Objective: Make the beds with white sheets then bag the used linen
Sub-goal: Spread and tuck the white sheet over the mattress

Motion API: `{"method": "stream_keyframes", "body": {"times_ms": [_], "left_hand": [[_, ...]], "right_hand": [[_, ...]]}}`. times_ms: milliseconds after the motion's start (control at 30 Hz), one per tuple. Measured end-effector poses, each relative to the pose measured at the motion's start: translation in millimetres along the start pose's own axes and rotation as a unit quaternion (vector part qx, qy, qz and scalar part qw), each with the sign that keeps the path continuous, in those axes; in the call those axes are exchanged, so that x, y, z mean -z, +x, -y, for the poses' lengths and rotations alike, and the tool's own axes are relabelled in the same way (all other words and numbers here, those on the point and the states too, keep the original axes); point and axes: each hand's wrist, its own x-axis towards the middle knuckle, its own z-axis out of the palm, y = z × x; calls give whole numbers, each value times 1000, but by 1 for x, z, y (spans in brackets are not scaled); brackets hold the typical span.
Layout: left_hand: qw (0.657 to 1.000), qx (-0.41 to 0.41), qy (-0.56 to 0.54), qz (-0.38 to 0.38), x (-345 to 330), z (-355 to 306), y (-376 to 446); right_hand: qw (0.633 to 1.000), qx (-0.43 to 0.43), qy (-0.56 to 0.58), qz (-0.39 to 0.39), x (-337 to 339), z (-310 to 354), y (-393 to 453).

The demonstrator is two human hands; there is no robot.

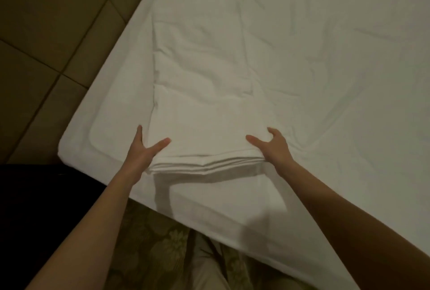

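Note:
A folded white sheet (204, 131) of several layers lies on the bed (337, 52), which is covered by a wrinkled white sheet. Its near edge is raised a little and throws a shadow on the bed. My left hand (144, 150) holds the near left corner, thumb on top and fingers along the side. At the near right corner my right hand (273, 145) grips it the same way, with the thumb on top and fingers curled at the edge. The far part of the fold stretches away from me, flat on the bed.
The bed's corner (69, 148) points to the left, with brown floor tiles (46, 34) beyond it. A dark object (35, 196) stands at the left beside the bed. Floral fabric (167, 243) shows below the bed's near edge.

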Motion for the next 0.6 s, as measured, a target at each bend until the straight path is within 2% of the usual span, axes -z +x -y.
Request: {"method": "stream_keyframes", "body": {"times_ms": [100,167,300,433,533,600], "left_hand": [[996,-70,-42,38,18,-42,-4],[993,-79,-68,50,29,-71,1],[982,-15,-179,58,47,-129,20],[958,-5,-281,52,52,-175,57],[953,-33,-295,59,53,-220,97],[953,-48,-297,47,49,-250,126]], "right_hand": [[996,85,35,4,15,50,3],[990,110,83,12,19,87,10],[979,47,200,17,17,157,25],[934,-2,357,-12,10,211,51],[934,21,356,-16,0,255,82],[950,79,302,-11,-11,283,112]]}}
